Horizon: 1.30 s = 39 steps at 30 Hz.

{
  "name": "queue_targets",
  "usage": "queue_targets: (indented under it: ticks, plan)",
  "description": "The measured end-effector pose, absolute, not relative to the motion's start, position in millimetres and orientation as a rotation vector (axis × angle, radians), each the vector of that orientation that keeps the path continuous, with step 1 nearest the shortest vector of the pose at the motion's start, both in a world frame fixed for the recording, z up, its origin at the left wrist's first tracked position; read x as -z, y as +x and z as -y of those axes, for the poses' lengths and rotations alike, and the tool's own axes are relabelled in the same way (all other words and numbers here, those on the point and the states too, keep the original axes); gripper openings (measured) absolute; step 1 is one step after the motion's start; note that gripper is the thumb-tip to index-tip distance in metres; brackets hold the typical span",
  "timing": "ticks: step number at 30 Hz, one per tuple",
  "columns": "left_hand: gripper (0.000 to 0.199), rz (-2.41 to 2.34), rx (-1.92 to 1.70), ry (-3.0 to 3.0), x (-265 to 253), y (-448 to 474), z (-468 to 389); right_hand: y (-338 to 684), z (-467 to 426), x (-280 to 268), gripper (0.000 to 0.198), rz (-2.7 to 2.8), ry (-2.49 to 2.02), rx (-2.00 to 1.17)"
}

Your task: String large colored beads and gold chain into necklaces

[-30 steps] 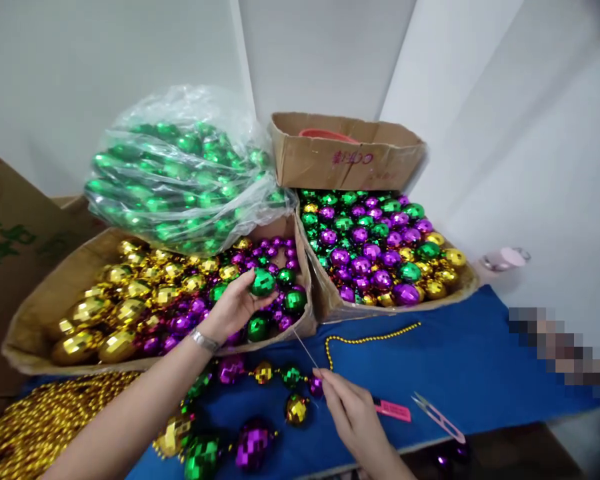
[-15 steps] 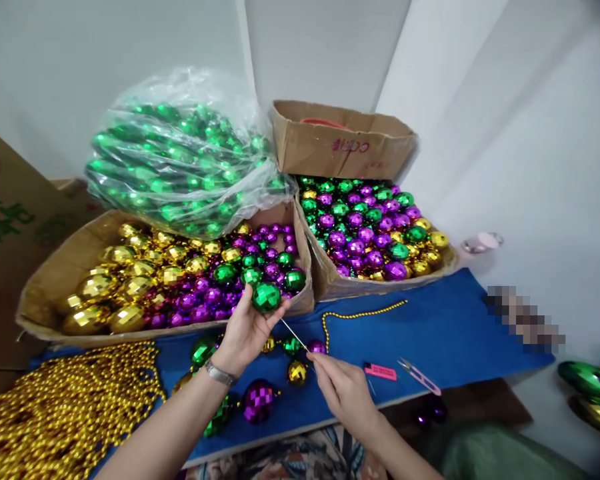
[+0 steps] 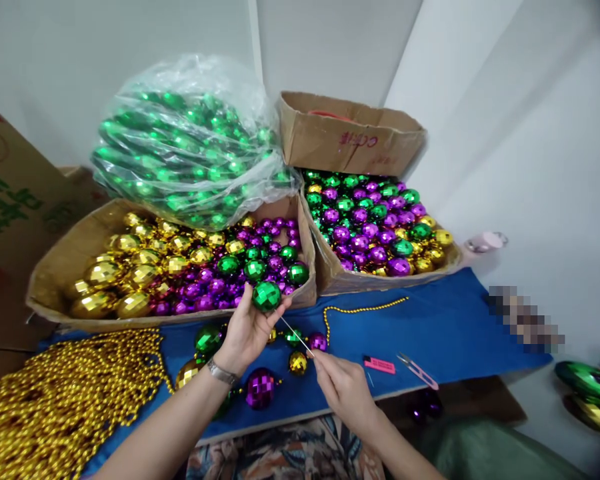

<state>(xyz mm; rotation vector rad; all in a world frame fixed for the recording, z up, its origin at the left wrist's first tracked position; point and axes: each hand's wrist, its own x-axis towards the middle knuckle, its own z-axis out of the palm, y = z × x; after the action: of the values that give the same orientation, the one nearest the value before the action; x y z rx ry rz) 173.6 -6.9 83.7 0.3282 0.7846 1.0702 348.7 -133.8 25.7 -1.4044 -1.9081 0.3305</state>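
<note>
Over the blue cloth (image 3: 445, 333), your right hand (image 3: 347, 387) pinches a thin rod (image 3: 297, 336), its long body slanting up and left toward the green ball (image 3: 267, 296) your left hand (image 3: 243, 337) pinches.

A small craft workshop is suggested: cardboard boxes (image 3: 75, 257) of shiny balls (image 3: 146, 275) are lined along the blue tabletop's (image 3: 460, 327) back edge, gold bead strands (image 3: 70, 393) are heaped at its left end, and snips (image 3: 423, 375) are laid near its front edge.

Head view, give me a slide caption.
Left hand holds a green faceted ball; right hand points a thin rod toward it.
</note>
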Motion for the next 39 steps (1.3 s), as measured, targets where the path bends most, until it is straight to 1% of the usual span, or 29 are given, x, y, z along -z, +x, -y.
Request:
queue_targets:
  ticks: [5, 11, 15, 18, 25, 30, 33, 36, 37, 38, 39]
  plan:
    - [0.042, -0.793, -1.065, 0.312, -81.9, 171.8, 9.2, 349.2, 133.5, -27.3, 0.03, 1.912, -1.391, -0.383]
    - [0.038, -0.775, -1.097, 0.319, -81.0, 173.2, 16.0, 347.9, 134.6, -28.0, 0.03, 1.918, -1.403, -0.393]
    - [0.033, -0.668, -1.12, 0.458, -76.6, 176.2, 32.2, 343.1, 130.9, -26.5, 0.03, 1.899, -1.418, -0.342]
    - [0.036, -0.634, -1.072, 0.551, -71.4, 176.1, 44.3, 341.4, 129.2, -26.6, 0.029, 1.881, -1.422, -0.329]
    - [0.033, -0.642, -1.035, 0.548, -57.5, 171.8, 56.3, 339.8, 131.2, -26.1, 0.03, 1.921, -1.42, -0.38]
    - [0.037, -0.725, -0.959, 0.797, -47.7, 158.8, 71.2, 339.0, 131.3, -19.1, 0.027, 1.968, -1.354, -0.305]
    - [0.033, -0.952, -0.968, 1.081, -42.0, 127.2, 71.0, 342.6, 133.4, -16.1, 0.024, 1.97, -1.33, -0.299]
    - [0.024, -1.429, -1.079, 1.37, -29.2, 72.7, 57.4, 346.3, 135.9, -13.8, 0.021, 1.972, -1.306, -0.335]
    - [0.024, -1.604, -1.073, 1.458, -22.7, 51.6, 50.4, 346.8, 136.5, -12.9, 0.021, 1.973, -1.301, -0.345]
    - [0.025, -1.8, -1.014, 1.548, -15.1, 30.5, 42.7, 346.9, 137.1, -12.1, 0.021, 1.972, -1.298, -0.348]
    - [0.027, -1.989, -0.877, 1.634, -7.0, 10.2, 34.6, 346.6, 137.4, -11.2, 0.02, 1.971, -1.296, -0.346]
